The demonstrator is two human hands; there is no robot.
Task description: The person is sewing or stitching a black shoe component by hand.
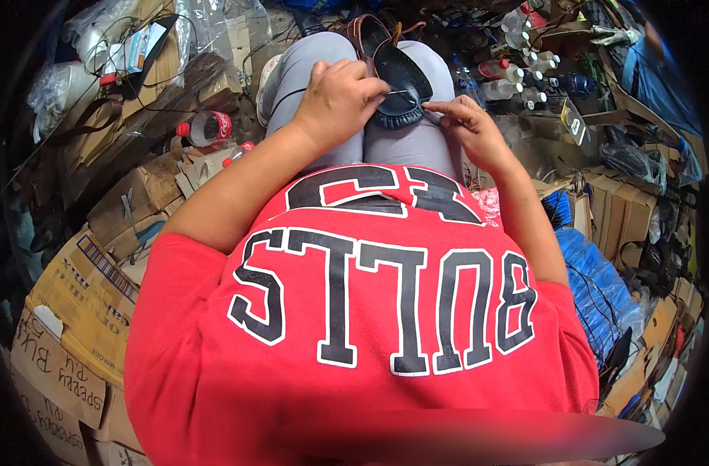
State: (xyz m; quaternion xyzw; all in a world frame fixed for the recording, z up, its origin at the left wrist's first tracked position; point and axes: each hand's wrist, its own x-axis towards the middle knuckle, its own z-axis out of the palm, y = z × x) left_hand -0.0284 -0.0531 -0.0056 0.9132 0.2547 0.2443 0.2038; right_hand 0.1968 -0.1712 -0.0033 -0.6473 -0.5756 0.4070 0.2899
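Observation:
A dark moccasin-style shoe (403,71) with brown trim at its far end lies across my lap, its gathered toe toward me. My left hand (340,99) is closed in a pinch over the shoe's left side, holding a thin needle-like rod (398,92) that reaches across the shoe opening. A dark cord (289,95) trails to the left from behind this hand. At the shoe's right edge, near the toe, the fingertips of my right hand (472,129) are pinched together. What they hold there is too small to make out.
Several bottles (500,89) lie ahead on the right, and a red-capped bottle (208,129) lies on the left. Cardboard boxes (74,311) stand at the near left. Blue plastic sheeting (599,283) and more cardboard (614,213) crowd the right side.

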